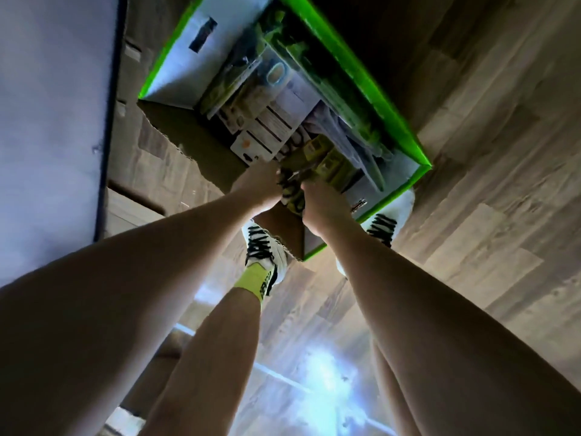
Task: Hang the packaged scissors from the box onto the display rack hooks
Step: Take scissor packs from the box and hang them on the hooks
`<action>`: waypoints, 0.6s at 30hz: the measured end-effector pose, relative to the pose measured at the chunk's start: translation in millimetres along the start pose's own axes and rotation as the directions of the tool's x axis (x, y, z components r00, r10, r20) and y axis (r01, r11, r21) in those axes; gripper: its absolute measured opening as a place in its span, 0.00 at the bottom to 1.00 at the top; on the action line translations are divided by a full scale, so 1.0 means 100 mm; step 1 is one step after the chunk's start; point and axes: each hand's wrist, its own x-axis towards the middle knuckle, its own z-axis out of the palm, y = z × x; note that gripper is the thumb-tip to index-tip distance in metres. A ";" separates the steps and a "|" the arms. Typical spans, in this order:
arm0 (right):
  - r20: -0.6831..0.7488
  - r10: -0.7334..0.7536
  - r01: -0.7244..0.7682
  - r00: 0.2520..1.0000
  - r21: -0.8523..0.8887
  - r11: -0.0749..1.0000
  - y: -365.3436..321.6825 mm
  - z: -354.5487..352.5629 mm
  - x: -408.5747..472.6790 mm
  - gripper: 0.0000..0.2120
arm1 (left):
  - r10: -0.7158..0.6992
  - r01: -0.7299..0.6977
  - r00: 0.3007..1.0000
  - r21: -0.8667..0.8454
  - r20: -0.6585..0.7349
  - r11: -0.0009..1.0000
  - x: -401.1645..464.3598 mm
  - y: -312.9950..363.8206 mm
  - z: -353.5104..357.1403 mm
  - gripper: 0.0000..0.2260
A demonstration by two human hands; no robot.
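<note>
Nearest the camera: your two bare forearms run down and away toward the floor, converging over the box.

Below and between them, your left leg, a yellow-green sock [251, 283] and a white shoe with black laces [262, 250]. The other shoe [385, 223] shows just beside the box's near right corner. Both stand on a wood-plank floor [471, 215], with a bright glare patch low in view.

Your left hand [259, 187] is at the near edge of the box, fingers curled down onto a packaged scissors [294, 191] with yellow-green card and dark loops. Motion blur hides exactly how the fingers sit, but it reads as grasping that pack.

Your right hand [322, 202] is just beside it, on the other side of the same pack, fingers curled in against it; also grasping, as far as the blur allows.

Box [361, 73]: cardboard, bright green edging, open top, brown flap folded out on the left. It rests on the floor, touching the shoes.

Inside, further packs [270, 121] lie stacked and overlapping, white backing cards with printed panels facing up, green ones along the right wall.

Far left: a pale panel with a dark edge [107, 121], unclear what it belongs to.
</note>
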 end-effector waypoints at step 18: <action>0.025 -0.057 0.060 0.998 -0.196 0.979 0.02 0.20 0.24 0.13 | -0.151 0.146 0.986 0.077 0.074 0.986 0.50 -0.18 0.39 0.12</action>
